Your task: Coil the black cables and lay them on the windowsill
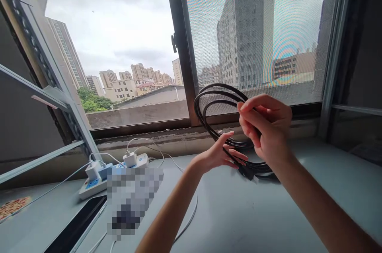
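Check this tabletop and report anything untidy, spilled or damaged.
A white cable trails loosely across the table, untidy compared with the black cable looped in the right hand. No spill or damage stands out, though a pixelated patch hides part of the scene.

Cable (240,144) in smooth plastic

Reaching forward with both arms (174,201), pinching with the raised right hand (267,127), spreading the lower left hand (219,155), apparently loosely.
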The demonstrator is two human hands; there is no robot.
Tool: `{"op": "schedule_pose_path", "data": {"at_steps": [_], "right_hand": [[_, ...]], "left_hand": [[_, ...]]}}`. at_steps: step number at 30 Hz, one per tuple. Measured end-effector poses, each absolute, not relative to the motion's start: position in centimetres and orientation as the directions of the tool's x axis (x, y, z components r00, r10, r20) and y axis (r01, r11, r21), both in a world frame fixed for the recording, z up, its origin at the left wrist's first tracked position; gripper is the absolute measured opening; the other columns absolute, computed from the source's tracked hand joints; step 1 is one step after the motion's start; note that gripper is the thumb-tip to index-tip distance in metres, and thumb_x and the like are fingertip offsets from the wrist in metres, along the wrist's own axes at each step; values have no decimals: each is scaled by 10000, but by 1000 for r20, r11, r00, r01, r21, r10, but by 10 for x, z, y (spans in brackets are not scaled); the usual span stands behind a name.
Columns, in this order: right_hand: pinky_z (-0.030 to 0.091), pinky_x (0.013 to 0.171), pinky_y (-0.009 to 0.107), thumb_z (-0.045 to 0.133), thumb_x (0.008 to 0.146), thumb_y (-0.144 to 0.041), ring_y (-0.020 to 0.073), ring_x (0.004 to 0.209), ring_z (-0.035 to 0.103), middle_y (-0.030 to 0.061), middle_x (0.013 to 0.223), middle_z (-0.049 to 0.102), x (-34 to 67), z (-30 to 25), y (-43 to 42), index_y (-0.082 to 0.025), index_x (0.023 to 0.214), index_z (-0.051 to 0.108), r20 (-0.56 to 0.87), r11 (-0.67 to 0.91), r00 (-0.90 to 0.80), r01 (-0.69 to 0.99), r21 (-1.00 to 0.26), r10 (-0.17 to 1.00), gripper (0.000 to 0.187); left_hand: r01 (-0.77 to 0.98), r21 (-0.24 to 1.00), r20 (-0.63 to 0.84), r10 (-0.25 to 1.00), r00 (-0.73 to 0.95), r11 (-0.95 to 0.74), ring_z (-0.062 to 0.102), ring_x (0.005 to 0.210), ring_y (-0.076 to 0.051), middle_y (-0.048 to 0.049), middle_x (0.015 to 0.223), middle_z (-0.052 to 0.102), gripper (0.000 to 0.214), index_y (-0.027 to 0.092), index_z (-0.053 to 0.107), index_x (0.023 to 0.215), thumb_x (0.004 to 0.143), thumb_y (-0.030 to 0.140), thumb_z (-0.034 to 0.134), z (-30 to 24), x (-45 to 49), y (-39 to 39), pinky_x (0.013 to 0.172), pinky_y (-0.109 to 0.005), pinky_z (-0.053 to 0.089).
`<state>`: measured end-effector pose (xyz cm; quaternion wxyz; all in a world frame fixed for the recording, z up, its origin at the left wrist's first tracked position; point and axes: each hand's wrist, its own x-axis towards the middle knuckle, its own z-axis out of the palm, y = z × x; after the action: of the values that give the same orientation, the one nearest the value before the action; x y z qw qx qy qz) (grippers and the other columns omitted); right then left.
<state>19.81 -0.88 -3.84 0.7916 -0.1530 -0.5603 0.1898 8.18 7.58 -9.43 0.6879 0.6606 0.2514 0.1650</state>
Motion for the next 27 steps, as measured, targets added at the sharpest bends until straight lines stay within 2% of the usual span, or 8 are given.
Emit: {"op": "schedule_pose_path", "data": {"at_steps": [3, 5, 8, 11, 15, 19, 22, 27], "right_hand": [[226, 313, 198, 639, 768, -271, 37, 278, 280, -101, 383, 379, 198, -40, -9, -253, 635, 566, 860, 903, 278, -178, -391, 427, 153], [230, 323, 201, 638, 780, -263, 32, 273, 272, -108, 383, 364, 197, -42, -10, -252, 652, 553, 871, 906, 264, -216, -365, 414, 154], [213, 324, 209, 644, 779, -287, 27, 270, 252, -108, 400, 390, 196, -42, -10, -255, 722, 553, 849, 879, 257, -261, -399, 462, 112], [157, 303, 215, 626, 793, -345, 39, 261, 224, -118, 407, 368, 199, -41, -4, -284, 886, 558, 803, 840, 260, -251, -481, 537, 130], [138, 281, 215, 578, 834, -393, 39, 263, 254, -105, 477, 428, 204, -43, 12, -297, 1055, 542, 773, 832, 313, -136, -538, 552, 243], [188, 273, 213, 471, 897, -407, 37, 274, 302, -72, 558, 501, 200, -48, 21, -292, 1118, 543, 806, 850, 374, 82, -521, 458, 259], [251, 286, 223, 433, 916, -393, 45, 297, 342, -41, 642, 556, 196, -50, 19, -295, 1156, 536, 851, 845, 381, 251, -472, 362, 278], [335, 321, 233, 439, 914, -378, 47, 333, 383, 3, 816, 614, 199, -50, 19, -295, 1183, 510, 876, 817, 353, 360, -451, 328, 291]], "left_hand": [[-156, 988, 123, 672, 730, -11, 632, 871, -216, -75, 908, 693, 399, 185, 631, 967, 813, 513, 464, -95, 85, 76, 825, -324, 430], [-255, 960, 254, 752, 608, -118, 632, 884, -201, -51, 950, 685, 328, 198, 578, 1054, 800, 398, 522, -92, 87, 73, 799, -301, 442], [-189, 950, 307, 851, 426, -248, 647, 796, -183, -42, 944, 684, 339, 180, 530, 1102, 797, 329, 525, -85, 89, 68, 718, -275, 452], [-112, 938, 347, 894, 284, -328, 649, 735, -179, -57, 895, 695, 315, 156, 519, 1083, 796, 281, 489, -80, 88, 67, 670, -271, 457], [-96, 903, 428, 891, 151, -418, 649, 676, -173, -62, 794, 679, 294, 137, 469, 1046, 757, 193, 449, -79, 83, 76, 658, -281, 478], [-76, 863, 504, 861, 67, -499, 644, 643, -158, -41, 785, 640, 322, 152, 438, 1018, 696, 136, 427, -73, 77, 81, 563, -246, 486], [39, 806, 591, 807, 9, -591, 622, 628, -135, -21, 766, 622, 327, 164, 466, 977, 658, 108, 430, -66, 72, 78, 522, -212, 479], [122, 738, 670, 742, -18, -663, 602, 573, -130, 12, 697, 592, 301, 183, 502, 896, 628, 83, 410, -55, 65, 70, 439, -198, 463]]}}
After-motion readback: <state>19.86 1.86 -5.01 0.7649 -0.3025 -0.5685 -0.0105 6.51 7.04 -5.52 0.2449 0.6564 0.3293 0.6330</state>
